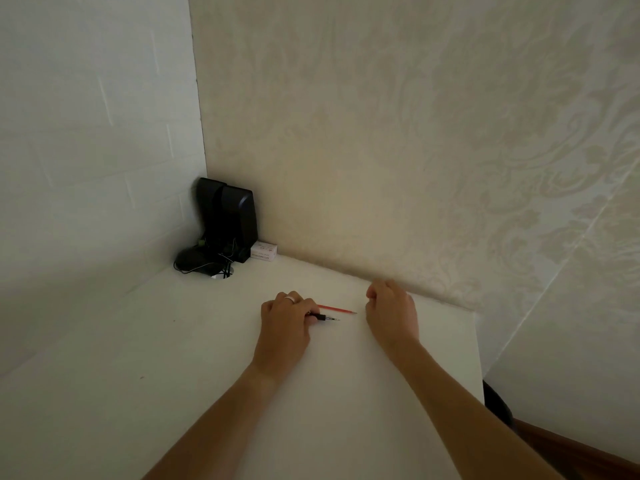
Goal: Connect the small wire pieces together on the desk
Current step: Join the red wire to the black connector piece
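My left hand (289, 315) pinches a black wire (329, 318); a red wire (337, 309) lies beside it. My right hand (391, 311) is curled closed. Black speakers (228, 220) stand at ten o'clock.

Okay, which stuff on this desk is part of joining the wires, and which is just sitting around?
Part of the job:
- red wire
- black wire piece with a metal pin, held in the left hand
- right hand, closed beside the red wire

Just lying about:
- black speakers
- small white box
- black cables
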Action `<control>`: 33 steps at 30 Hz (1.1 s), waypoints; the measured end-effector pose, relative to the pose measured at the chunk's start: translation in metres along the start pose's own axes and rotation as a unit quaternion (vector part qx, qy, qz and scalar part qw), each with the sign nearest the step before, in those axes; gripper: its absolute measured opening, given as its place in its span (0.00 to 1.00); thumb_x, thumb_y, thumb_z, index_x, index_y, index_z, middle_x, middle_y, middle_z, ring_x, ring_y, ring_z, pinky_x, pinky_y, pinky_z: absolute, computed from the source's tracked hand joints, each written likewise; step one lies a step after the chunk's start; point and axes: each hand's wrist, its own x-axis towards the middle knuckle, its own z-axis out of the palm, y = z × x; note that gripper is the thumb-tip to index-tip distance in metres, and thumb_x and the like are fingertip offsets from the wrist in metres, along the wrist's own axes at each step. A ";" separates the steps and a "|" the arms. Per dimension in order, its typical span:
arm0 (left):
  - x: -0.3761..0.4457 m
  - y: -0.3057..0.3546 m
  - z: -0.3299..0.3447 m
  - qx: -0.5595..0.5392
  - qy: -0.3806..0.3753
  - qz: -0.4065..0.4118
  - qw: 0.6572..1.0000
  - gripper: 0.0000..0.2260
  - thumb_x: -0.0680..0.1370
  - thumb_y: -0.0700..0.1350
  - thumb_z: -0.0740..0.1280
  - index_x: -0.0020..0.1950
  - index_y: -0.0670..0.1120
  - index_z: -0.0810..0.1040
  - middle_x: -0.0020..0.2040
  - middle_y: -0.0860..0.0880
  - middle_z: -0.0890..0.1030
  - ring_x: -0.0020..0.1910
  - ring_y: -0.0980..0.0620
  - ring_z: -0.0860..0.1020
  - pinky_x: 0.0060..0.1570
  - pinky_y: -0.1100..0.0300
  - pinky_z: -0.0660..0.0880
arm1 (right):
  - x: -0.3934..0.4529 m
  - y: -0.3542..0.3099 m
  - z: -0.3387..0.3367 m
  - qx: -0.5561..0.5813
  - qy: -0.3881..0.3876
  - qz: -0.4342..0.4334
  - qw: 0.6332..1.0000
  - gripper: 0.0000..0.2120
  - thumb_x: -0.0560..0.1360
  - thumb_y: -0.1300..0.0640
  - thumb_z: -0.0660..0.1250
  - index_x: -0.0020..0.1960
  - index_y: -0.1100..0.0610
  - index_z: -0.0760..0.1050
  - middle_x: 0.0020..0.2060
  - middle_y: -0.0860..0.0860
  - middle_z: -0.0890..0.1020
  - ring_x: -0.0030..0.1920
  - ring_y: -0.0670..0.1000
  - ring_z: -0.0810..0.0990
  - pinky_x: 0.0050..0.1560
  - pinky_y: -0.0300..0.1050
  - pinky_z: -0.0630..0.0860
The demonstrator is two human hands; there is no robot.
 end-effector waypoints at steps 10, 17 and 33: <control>0.001 0.000 0.001 0.002 0.007 -0.002 1.000 0.07 0.76 0.43 0.69 0.49 0.56 0.81 0.45 0.57 0.79 0.49 0.55 0.73 0.52 0.59 0.60 | 0.014 0.000 0.015 -0.021 -0.047 0.002 0.999 0.11 0.73 0.66 0.61 0.47 0.54 0.78 0.45 0.49 0.82 0.48 0.53 0.79 0.58 0.48 0.68; 0.000 0.001 0.000 -0.002 0.006 -0.005 1.000 0.08 0.76 0.43 0.68 0.49 0.56 0.81 0.45 0.57 0.79 0.49 0.56 0.73 0.51 0.59 0.61 | 0.011 -0.002 0.016 -0.006 -0.049 0.010 0.999 0.11 0.76 0.63 0.61 0.56 0.55 0.77 0.52 0.51 0.82 0.53 0.55 0.79 0.59 0.50 0.69; -0.005 0.004 -0.004 0.008 -0.001 0.021 1.000 0.13 0.76 0.37 0.64 0.48 0.56 0.79 0.45 0.57 0.79 0.50 0.56 0.73 0.53 0.58 0.62 | -0.050 -0.026 0.021 0.088 -0.001 -0.133 0.987 0.06 0.79 0.61 0.64 0.47 0.58 0.80 0.40 0.53 0.80 0.43 0.54 0.78 0.50 0.51 0.77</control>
